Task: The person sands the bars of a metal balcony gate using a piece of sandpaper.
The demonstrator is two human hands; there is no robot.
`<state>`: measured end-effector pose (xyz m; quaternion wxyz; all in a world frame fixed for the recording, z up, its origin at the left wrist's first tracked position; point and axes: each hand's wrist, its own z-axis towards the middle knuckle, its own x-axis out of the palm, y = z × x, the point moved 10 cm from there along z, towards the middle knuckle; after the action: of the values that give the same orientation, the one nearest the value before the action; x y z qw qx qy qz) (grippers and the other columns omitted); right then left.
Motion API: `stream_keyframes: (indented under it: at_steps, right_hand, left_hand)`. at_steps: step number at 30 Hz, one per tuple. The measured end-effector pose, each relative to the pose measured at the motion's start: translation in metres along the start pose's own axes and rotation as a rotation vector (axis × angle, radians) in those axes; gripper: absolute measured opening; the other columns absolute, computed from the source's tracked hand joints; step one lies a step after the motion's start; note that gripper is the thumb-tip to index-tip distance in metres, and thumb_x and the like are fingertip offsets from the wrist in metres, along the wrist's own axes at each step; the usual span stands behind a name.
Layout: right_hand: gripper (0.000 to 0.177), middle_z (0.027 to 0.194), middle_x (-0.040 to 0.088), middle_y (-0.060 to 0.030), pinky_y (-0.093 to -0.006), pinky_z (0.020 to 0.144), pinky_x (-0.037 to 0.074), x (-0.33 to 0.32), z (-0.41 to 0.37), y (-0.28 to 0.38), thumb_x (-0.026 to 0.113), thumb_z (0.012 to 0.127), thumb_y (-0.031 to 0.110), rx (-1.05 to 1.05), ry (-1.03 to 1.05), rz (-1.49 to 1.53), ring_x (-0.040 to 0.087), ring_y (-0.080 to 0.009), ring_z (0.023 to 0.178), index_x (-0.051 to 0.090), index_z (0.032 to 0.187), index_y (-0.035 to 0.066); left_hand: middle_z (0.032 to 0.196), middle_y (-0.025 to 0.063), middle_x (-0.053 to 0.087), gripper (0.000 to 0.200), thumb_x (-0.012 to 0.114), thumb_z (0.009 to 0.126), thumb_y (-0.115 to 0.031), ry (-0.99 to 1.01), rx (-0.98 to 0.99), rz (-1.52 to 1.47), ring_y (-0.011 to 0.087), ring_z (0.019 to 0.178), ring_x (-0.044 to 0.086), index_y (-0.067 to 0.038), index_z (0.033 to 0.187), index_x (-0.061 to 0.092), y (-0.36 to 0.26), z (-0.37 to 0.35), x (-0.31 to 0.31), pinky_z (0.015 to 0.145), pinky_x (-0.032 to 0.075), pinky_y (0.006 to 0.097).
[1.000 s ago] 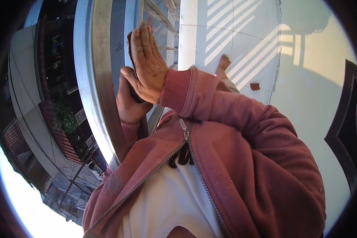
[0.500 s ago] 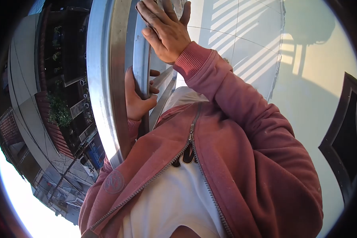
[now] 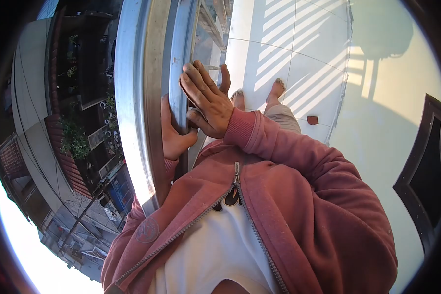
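Note:
My left hand [image 3: 176, 139] is wrapped around the narrower metal rail [image 3: 180, 63], its thumb across the near side. My right hand [image 3: 209, 100] lies against the same rail just above it, fingers together and thumb bent. A thin reddish-brown edge of what looks like sandpaper [image 3: 183, 92] shows beneath its fingers; most of the sheet is hidden. Alongside, to the left, runs a wider shiny metal rail [image 3: 137, 93].
Below are my bare feet [image 3: 278, 88] on a pale tiled floor [image 3: 308, 63] striped with shadow. A small reddish-brown scrap [image 3: 312, 120] lies on the tiles. A cream wall [image 3: 372, 142] with a dark frame [image 3: 421, 171] is at right. Houses [image 3: 78, 122] stand beyond the railing at left.
My right hand has slid down the rail toward my body and is now close to my left hand. My left hand keeps its hold. My feet and the floor scrap have come into view.

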<state>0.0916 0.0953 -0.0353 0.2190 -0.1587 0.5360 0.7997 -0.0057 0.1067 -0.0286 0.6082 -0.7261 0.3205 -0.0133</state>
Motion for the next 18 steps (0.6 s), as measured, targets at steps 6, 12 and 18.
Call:
stream_keyframes:
  at_steps: [6, 12, 18]
  right_hand:
    - [0.07, 0.14, 0.017, -0.0302, -0.0574, 0.103, -0.004, 0.004, 0.007, -0.006, 0.031, 0.093, 0.042, 0.205, -0.256, 0.18, 0.012, -0.0405, 0.134, 0.011, 0.136, -0.008]
    - [0.074, 0.139, 0.013, -0.0349, -0.0569, 0.103, -0.001, -0.005, 0.028, -0.012, 0.047, 0.088, 0.023, 0.472, -0.175, 0.139, 0.009, -0.0424, 0.134, 0.001, 0.136, -0.011]
    - [0.073, 0.137, 0.016, -0.037, -0.0596, 0.102, 0.003, -0.008, 0.032, -0.005, 0.049, 0.087, 0.021, 0.406, -0.141, 0.002, 0.018, -0.0457, 0.13, 0.005, 0.132, -0.017]
  left_hand:
    - [0.109, 0.0132, 0.053, 0.074, 0.065, 0.06, 0.002, 0.078, -0.111, -0.023, 0.0186, 0.101, 0.053, 0.002, 0.126, 0.031, 0.013, 0.0, 0.005, 0.09, 0.041, 0.0328]
    - [0.1, 0.0102, 0.057, 0.071, 0.071, 0.059, -0.006, 0.082, -0.118, -0.214, 0.0159, 0.091, 0.055, 0.004, 0.121, 0.039, 0.012, 0.003, 0.007, 0.08, 0.044, 0.0286]
    - [0.098, 0.0091, 0.057, 0.056, 0.066, 0.069, -0.007, -0.023, -0.118, -0.218, 0.0152, 0.088, 0.056, 0.002, 0.118, 0.041, 0.016, 0.007, -0.003, 0.076, 0.045, 0.028]
